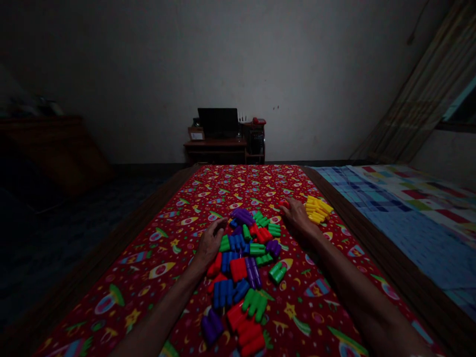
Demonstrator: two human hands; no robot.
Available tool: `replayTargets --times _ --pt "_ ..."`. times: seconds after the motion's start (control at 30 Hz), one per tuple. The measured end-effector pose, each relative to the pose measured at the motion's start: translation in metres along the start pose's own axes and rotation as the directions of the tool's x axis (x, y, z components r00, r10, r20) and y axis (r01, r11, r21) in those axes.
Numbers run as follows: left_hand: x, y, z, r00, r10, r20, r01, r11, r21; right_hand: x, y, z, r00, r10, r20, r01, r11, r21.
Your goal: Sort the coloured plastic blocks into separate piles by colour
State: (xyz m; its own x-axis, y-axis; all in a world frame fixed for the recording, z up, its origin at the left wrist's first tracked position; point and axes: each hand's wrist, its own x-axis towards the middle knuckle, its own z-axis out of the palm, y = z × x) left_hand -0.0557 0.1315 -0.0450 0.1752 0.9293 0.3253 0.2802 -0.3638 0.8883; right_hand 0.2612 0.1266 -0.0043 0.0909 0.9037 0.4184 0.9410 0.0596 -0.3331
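A loose pile of plastic building blocks lies on a red patterned cloth (159, 267), with blue blocks (223, 293), green blocks (255, 303), red blocks (238, 270) and purple blocks (253, 272) mixed together. At the pile's left edge rests my left hand (210, 243), its fingers stretched out and apart, beside a green block (225, 243). My right hand (296, 214) is beyond the pile on the right, with its fingers closed on a red block (284, 204) that shows only in part. Just right of that hand sits a group of yellow blocks (318, 209).
The cloth covers a long surface with dark brown edges. To the right lies blue checked and patchwork bedding (394, 213). A desk (215, 143) with a monitor (218, 122) stands by the far wall, and a wooden cabinet (52, 148) is at the left. A curtain (412, 94) hangs at the right.
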Motion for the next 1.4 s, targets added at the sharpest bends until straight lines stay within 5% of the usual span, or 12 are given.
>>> replayTargets --times 0.17,0.37,0.5,0.67,0.83,1.0,1.13,1.23,1.4 --pt "-0.002 0.005 -0.003 1.000 0.011 0.029 -0.012 0.999 0.030 -0.022 -0.043 -0.027 0.960 -0.215 0.178 0.236 0.966 -0.105" --pt "-0.002 0.005 -0.004 1.000 0.012 0.026 -0.014 0.997 0.071 -0.052 -0.095 -0.039 0.828 -0.392 0.401 0.450 0.891 -0.058" --pt "-0.001 0.004 -0.004 0.999 0.041 0.032 -0.044 0.995 0.085 -0.037 -0.080 -0.042 0.856 -0.332 0.397 0.382 0.923 -0.051" --pt "-0.001 0.006 -0.004 0.998 0.037 0.050 -0.041 0.995 0.089 -0.010 -0.031 -0.034 0.980 -0.143 0.141 0.158 0.982 -0.100" --pt "-0.003 0.011 -0.005 0.998 0.018 0.068 -0.025 0.995 0.098 -0.007 -0.002 -0.015 0.994 -0.065 0.083 0.072 0.994 -0.086" --pt "-0.003 0.011 -0.004 0.998 0.026 0.064 -0.033 0.995 0.097 -0.011 -0.021 -0.013 0.981 -0.192 0.018 0.192 0.981 0.015" --pt "-0.001 0.007 -0.004 0.998 0.028 0.058 -0.035 0.993 0.112 -0.019 -0.056 -0.003 0.876 -0.460 0.142 0.433 0.882 0.188" --pt "-0.001 0.006 -0.005 0.997 0.034 0.064 -0.041 0.993 0.111 -0.021 -0.069 0.006 0.813 -0.526 0.249 0.487 0.850 0.202" --pt "-0.002 0.011 -0.005 0.996 0.002 0.091 -0.015 0.991 0.137 -0.011 -0.052 0.001 0.913 -0.377 0.159 0.370 0.926 0.072"
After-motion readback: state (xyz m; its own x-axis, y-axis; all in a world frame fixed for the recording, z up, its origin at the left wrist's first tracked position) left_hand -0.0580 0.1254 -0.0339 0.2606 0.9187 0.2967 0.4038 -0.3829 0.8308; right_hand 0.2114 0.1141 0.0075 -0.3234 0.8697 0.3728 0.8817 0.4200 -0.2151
